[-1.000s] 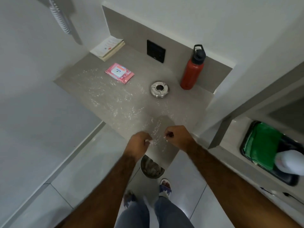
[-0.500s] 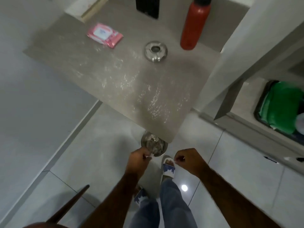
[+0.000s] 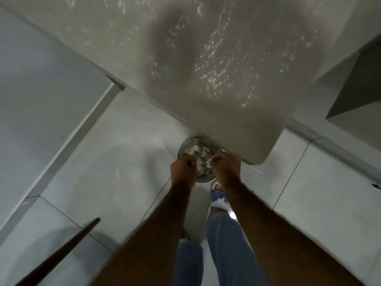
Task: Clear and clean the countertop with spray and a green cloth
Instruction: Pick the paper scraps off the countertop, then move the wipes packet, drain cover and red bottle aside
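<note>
The grey countertop (image 3: 237, 112) fills the top of the head view, dotted with white crumbs, and its rounded corner hangs over the floor. Below that corner stands a small round metal bin (image 3: 186, 146) with white paper scraps inside. Both my hands hover over the bin's mouth. My left hand (image 3: 182, 168) is curled closed at the bin's left rim, and no scrap shows in it. My right hand (image 3: 225, 166) pinches a small white scrap (image 3: 210, 161) at the right rim. No spray or green cloth is in view.
A dark wooden stick (image 3: 61, 254) slants across the lower left floor. My foot in a white and blue sandal (image 3: 218, 200) stands just behind the bin. A grey wall (image 3: 41, 79) runs along the left, and a cabinet edge (image 3: 354, 89) juts in at the right.
I have bent down from the countertop to the bin; both hands dropped from the counter's edge to the bin's mouth. The bottle, pink pack and green cloth have left the view.
</note>
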`<state>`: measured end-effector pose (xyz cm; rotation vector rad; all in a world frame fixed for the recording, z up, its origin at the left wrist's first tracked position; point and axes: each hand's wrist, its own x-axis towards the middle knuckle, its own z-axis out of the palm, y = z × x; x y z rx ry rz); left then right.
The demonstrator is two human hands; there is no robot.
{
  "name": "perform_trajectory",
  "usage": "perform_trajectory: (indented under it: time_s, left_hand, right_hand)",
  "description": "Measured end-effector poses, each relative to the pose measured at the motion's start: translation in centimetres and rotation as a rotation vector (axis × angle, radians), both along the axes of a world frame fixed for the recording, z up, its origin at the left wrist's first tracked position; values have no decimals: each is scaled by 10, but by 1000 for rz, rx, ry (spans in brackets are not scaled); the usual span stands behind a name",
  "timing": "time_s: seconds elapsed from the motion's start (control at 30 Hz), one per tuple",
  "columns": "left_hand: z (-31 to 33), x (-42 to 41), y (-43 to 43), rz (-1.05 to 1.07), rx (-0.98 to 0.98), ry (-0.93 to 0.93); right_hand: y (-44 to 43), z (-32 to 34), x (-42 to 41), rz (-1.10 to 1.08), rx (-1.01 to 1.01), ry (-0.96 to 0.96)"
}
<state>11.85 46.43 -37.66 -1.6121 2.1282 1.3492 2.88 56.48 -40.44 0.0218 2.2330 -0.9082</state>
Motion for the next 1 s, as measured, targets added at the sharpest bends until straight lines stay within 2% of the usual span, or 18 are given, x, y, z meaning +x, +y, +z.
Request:
perform_trajectory:
  time_s: [0.13, 0.33, 0.5, 0.6, 0.7, 0.77, 0.83, 0.9, 1.0]
  left_hand:
    - [-7, 2, 8, -38, 91, -45]
    - [29, 25, 20, -138, 87, -51]
    - [89, 43, 18, -303, -51, -15]
    - [139, 51, 11, -378, -156, -42]
    - [187, 54, 0, -406, -215, -54]
    - [222, 51, -11, -363, -267, -29]
    - [254, 48, -23, -281, -338, 14]
    - [280, 41, -43, -211, -415, 59]
    - [304, 20, -84, -200, -532, 107]
  right_hand:
    - [0, 0, 4, -24, 35, -28]
    - [21, 49, 19, 263, 42, 38]
    - [38, 112, 27, 479, 137, 201]
    - [47, 158, 29, 410, 164, 230]
    - [53, 205, 25, 129, 59, 255]
    - [48, 246, 17, -40, -26, 326]
    - [38, 282, 4, -113, -82, 424]
    - [21, 313, -15, -38, -102, 541]
    - [-15, 338, -53, 243, -66, 692]
